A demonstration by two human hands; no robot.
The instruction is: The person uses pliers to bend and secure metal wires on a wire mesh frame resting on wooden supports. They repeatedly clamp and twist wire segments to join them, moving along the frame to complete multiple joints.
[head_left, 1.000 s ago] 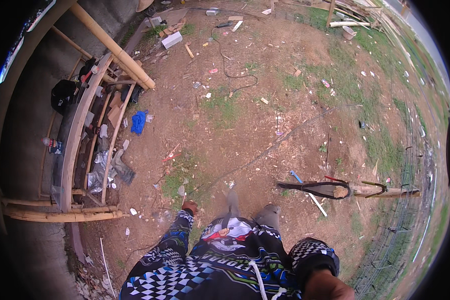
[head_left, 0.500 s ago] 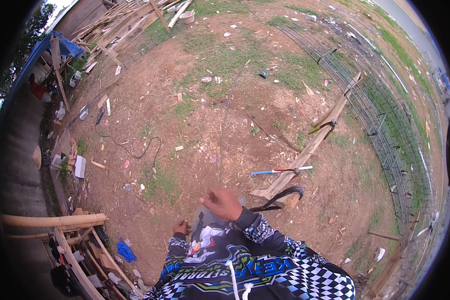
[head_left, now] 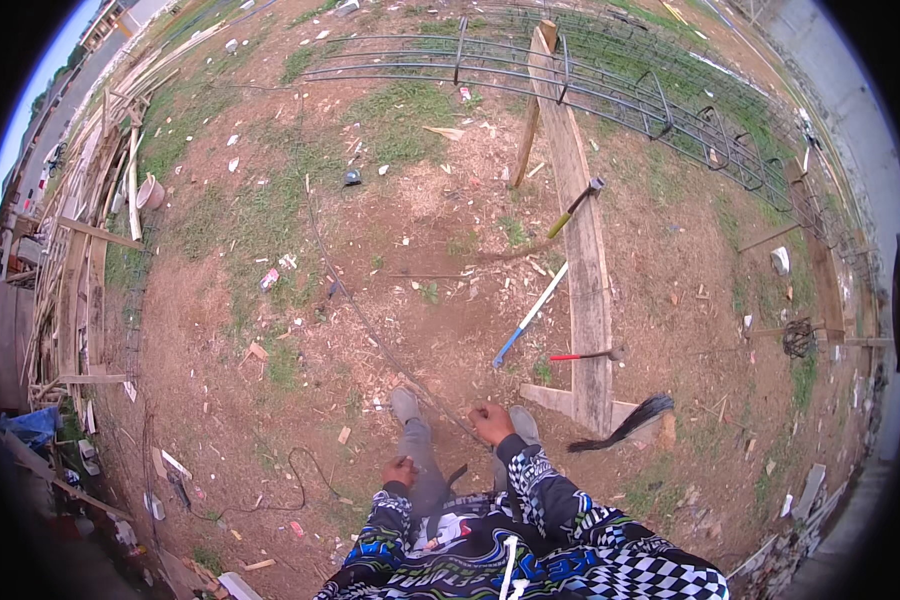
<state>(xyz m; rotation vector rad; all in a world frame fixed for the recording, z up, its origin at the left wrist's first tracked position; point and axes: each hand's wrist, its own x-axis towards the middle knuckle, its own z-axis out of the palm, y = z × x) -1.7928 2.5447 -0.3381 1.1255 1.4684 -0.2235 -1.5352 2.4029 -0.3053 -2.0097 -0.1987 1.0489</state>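
Observation:
My right hand hangs low in front of me with its fingers curled, and I see nothing in them. It is above my right shoe, beside a thin dark line, a cable or rod, that runs along the ground. Lower, in front of my left leg, my left hand is also loosely curled, with nothing showing in it. Right of my feet, a wooden plank carries a yellow-handled tool and a red-handled tool. A blue and white bar-like tool leans against its left edge. A bundle of black wire lies over the plank's near end.
A long rebar cage crosses the plank's far end. Piled timber and bamboo poles line the left side, near a pale bucket. A loose black cable curls on the ground left of my feet. Scraps and wood chips litter the dirt.
My view has swung to the right, so the plank, tools and rebar cage appear turned. My right hand has lowered from in front of my body, and my legs and shoes now show.

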